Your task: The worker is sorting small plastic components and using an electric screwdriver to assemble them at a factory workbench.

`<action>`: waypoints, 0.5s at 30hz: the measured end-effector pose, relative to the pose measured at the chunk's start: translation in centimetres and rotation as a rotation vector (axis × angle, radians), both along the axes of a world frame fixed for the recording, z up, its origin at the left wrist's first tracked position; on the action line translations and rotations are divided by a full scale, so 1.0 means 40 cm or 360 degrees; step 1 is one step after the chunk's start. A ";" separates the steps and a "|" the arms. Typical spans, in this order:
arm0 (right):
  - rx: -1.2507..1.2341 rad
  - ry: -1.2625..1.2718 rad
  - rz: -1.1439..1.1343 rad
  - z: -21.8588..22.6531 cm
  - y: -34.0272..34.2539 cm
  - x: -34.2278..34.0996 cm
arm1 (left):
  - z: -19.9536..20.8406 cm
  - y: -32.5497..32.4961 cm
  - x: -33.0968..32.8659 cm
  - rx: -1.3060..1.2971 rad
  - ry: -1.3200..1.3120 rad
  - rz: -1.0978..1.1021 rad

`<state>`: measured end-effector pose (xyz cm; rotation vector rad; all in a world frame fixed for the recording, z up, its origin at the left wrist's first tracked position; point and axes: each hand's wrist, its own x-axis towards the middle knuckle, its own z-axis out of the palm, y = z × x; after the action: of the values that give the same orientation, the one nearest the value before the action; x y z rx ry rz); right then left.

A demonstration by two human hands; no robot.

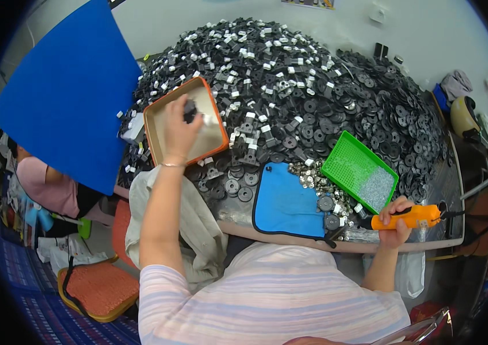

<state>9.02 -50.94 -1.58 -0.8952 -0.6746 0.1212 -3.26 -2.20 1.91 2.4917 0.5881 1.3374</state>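
Over an orange-rimmed tray [154, 138] with a pale inside, my left hand [178, 132] is closed on a small black plastic part [190, 110] with a white end, smeared by motion. At the right of the table, the fingers of my right hand [398, 223] wrap round an orange electric screwdriver [419, 217]. Its dark front end points left, toward two black discs [325, 203] at the edge of a blue mat [287, 198]. A green basket [342, 167] beyond the screwdriver holds many small silvery pieces [377, 188].
A heap of black parts with white ends [255, 69] and black discs [364, 103] covers the table's back. Small metal pieces [313, 175] lie beside the mat. A blue panel [71, 98] stands left; another person [48, 184] sits beyond it. Grey cloth [169, 213] hangs at the front edge.
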 end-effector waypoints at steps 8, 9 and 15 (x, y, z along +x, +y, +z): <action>0.0081 0.0007 -0.0093 0.013 0.013 -0.001 | 0.004 -0.078 0.032 0.0341 0.0362 0.0485; 0.0082 0.0021 -0.0121 0.007 0.002 -0.004 | -0.005 -0.139 0.054 0.0382 0.0170 0.0076; 0.0170 -0.0024 -0.0193 0.010 -0.044 -0.021 | -0.163 -0.615 0.076 0.0048 0.1182 -0.1574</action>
<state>8.18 -52.71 -1.20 -0.8324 -0.6333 -0.0295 -0.24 -26.80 -4.62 2.6159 -0.5349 0.0570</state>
